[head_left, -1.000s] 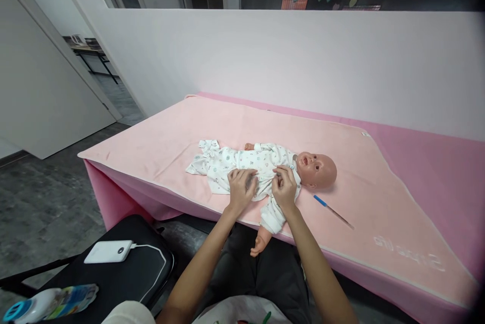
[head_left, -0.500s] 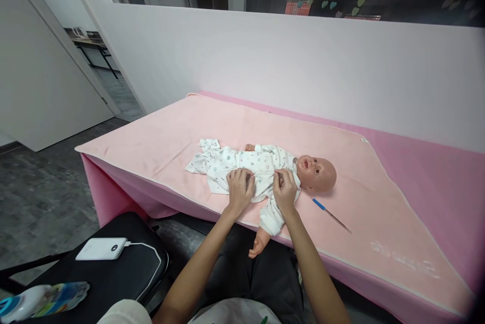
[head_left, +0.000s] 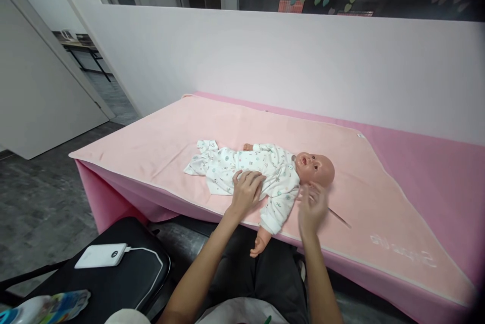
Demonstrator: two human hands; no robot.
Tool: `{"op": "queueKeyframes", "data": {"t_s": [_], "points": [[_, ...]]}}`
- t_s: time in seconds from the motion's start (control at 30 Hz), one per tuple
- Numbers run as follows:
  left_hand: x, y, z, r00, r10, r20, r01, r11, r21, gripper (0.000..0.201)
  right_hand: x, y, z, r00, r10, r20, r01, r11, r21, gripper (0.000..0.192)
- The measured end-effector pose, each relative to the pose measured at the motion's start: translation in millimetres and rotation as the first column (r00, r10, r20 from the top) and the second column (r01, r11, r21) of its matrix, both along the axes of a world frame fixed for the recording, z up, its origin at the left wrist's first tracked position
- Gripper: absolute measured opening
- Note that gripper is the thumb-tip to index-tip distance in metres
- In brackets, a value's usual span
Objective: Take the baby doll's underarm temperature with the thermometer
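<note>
A baby doll [head_left: 316,168] lies on its back, head to the right, dressed in a white printed top [head_left: 278,175] and matching trousers [head_left: 223,170]. My left hand [head_left: 247,190] rests on the side of its belly, fingers stretched over the cloth. Beside the doll's head and collar is my right hand [head_left: 312,207], smeared by motion, so its fingers cannot be read. A thin metal shaft [head_left: 340,218] sticks out past that hand on the right; its blue handle is hidden behind the hand. One doll arm [head_left: 260,243] hangs over the near table edge.
A pink blanket [head_left: 159,132] covers the table, which stands against a white wall [head_left: 303,66]. At the lower left, a black chair [head_left: 125,283] carries a white power bank [head_left: 100,256] with a cable and a bottle [head_left: 49,309].
My right hand has left the doll's top and moved right, beside the head, over the tool's blue handle. My left hand has slid slightly right along the belly, its fingers now flatter.
</note>
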State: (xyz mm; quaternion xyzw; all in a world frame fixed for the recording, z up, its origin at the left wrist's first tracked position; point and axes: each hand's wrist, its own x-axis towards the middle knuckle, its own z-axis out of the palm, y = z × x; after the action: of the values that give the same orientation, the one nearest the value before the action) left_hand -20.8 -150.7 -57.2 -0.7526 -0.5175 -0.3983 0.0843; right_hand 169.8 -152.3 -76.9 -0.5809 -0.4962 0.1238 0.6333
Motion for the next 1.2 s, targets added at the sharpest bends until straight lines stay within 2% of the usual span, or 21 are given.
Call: {"op": "queueKeyframes", "data": {"t_s": [0.07,0.1,0.13,0.2,0.3,0.4,0.43,0.5,0.57,0.63,0.7,0.8,0.87,1.03,1.13,1.2], "points": [[0,1,0.0,0.999,0.010,0.035,-0.010,1.000,-0.013,0.019,41,-17,-11.0,0.974,-0.183,0.134,0.195,0.978,-0.081,0.036],[-1,2,-0.2,0.998,0.022,0.060,-0.021,1.000,-0.017,0.018,63,-23,-17.0,0.931,-0.246,0.269,0.280,0.955,-0.095,0.036],[-2,3,-0.5,0.996,0.036,0.086,-0.035,0.999,-0.019,0.017,84,-29,-22.7,0.874,-0.256,0.414,0.320,0.943,-0.091,0.036],[-4,5,-1.6,0.988,0.071,0.140,-0.068,0.997,-0.029,0.014,117,-37,-32.1,0.787,-0.140,0.601,0.269,0.955,-0.129,0.039],[-7,8,-3.9,0.963,0.131,0.237,-0.122,0.991,-0.051,0.012,137,-43,-36.1,0.760,0.027,0.650,0.164,0.959,-0.232,0.039],[-11,11,-6.9,0.930,0.150,0.335,-0.140,0.989,-0.055,0.015,129,-49,-26.0,0.839,0.075,0.540,0.122,0.939,-0.320,0.035],[-12,12,-7.9,0.921,0.146,0.361,-0.137,0.989,-0.049,0.016,124,-51,-19.8,0.889,0.081,0.450,0.097,0.929,-0.358,0.035],[-15,12,-9.5,0.907,0.131,0.400,-0.131,0.991,-0.026,0.016,112,-56,-4.2,0.983,0.101,0.153,-0.031,0.915,-0.403,0.036],[-17,12,-10.5,0.893,0.127,0.431,-0.138,0.990,-0.005,0.013,101,-60,14.5,0.972,0.135,-0.193,-0.197,0.915,-0.351,0.038],[-18,11,-10.7,0.878,0.137,0.458,-0.155,0.988,0.003,0.011,91,-61,33.9,0.924,0.132,-0.359,-0.246,0.924,-0.292,0.039],[-18,10,-10.1,0.867,0.151,0.474,-0.168,0.986,-0.007,0.011,81,-59,51.1,0.917,0.111,-0.384,-0.233,0.929,-0.287,0.041],[-18,8,-8.3,0.870,0.161,0.466,-0.165,0.986,-0.031,0.011,69,-51,67.2,0.862,0.202,-0.464,-0.334,0.916,-0.221,0.051],[-18,8,-7.3,0.876,0.159,0.455,-0.159,0.987,-0.038,0.010,63,-42,70.9,0.796,0.292,-0.530,-0.448,0.874,-0.190,0.054],[-18,7,-6.6,0.886,0.161,0.436,-0.149,0.987,-0.063,0.008,54,-22,72.9,0.769,0.357,-0.531,-0.550,0.792,-0.265,0.053],[-18,7,-6.6,0.893,0.158,0.422,-0.143,0.987,-0.068,0.008,48,-18,80.0,0.764,0.392,-0.512,-0.561,0.796,-0.228,0.054],[-18,7,-6.6,0.893,0.158,0.421,-0.140,0.987,-0.074,0.009,43,-18,86.1,0.784,0.385,-0.487,-0.532,0.820,-0.210,0.054]]}}
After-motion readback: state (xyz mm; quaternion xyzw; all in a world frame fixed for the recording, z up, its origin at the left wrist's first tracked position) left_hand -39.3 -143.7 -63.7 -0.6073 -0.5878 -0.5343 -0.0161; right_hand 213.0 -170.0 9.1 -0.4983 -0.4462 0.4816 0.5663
